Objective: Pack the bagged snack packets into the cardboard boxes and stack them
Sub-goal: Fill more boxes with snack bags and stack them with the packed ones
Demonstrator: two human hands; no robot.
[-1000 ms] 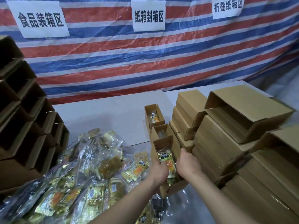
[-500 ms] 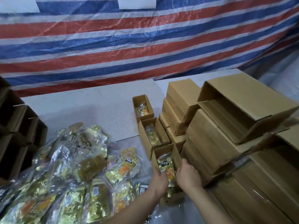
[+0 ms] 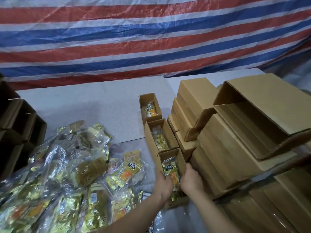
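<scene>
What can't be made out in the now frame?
Head view only:
- Near end of the nearest box: covered by the left hand and right hand.
- How many packets sit in the middle box: walls and glare hide them.
- Print on the loose packets: blurred, glare.
- Dark boxes at left: cut by the frame edge, in shadow.

Three open packed boxes [image 3: 170,157]; two hands [image 3: 164,184].
</scene>
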